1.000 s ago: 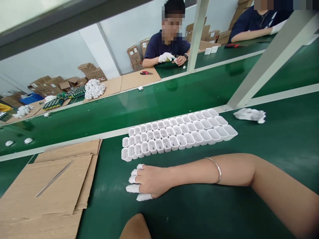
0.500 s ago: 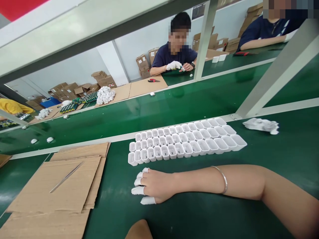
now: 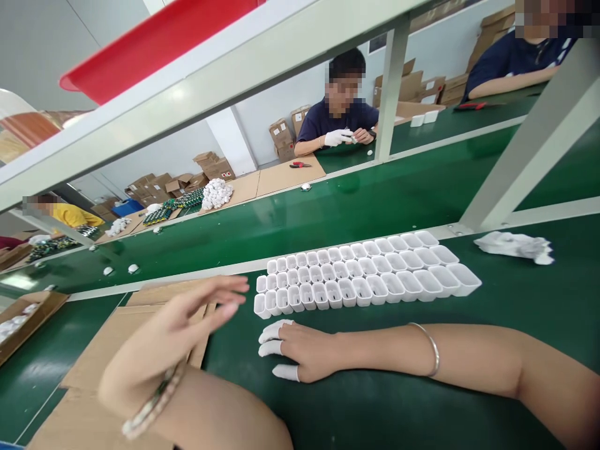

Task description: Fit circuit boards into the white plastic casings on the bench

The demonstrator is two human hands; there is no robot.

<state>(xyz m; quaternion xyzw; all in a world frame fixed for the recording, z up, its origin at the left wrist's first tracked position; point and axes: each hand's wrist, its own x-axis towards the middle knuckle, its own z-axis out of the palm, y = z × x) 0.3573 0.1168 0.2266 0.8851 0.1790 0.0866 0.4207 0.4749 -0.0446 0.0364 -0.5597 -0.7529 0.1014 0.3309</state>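
My right hand (image 3: 300, 352) lies flat on the green table, palm down, with white finger cots on its fingertips and a silver bangle on the wrist. It holds nothing and rests just in front of a block of several small white plastic cases (image 3: 365, 275) set in three rows. My left hand (image 3: 187, 322) hangs raised over the cardboard sheets (image 3: 98, 369) at the left, fingers stretched out and apart, empty, with a beaded bracelet on the wrist.
A crumpled white cloth (image 3: 513, 245) lies at the right. A cardboard box (image 3: 25, 315) with white parts sits at the far left. Beyond the green conveyor (image 3: 328, 200), other people work at the far bench among cartons, white parts and red pliers (image 3: 300, 165).
My left hand has risen into view over the cardboard. The camera tilted up and left, showing a red tray overhead. My right hand has stayed in place.
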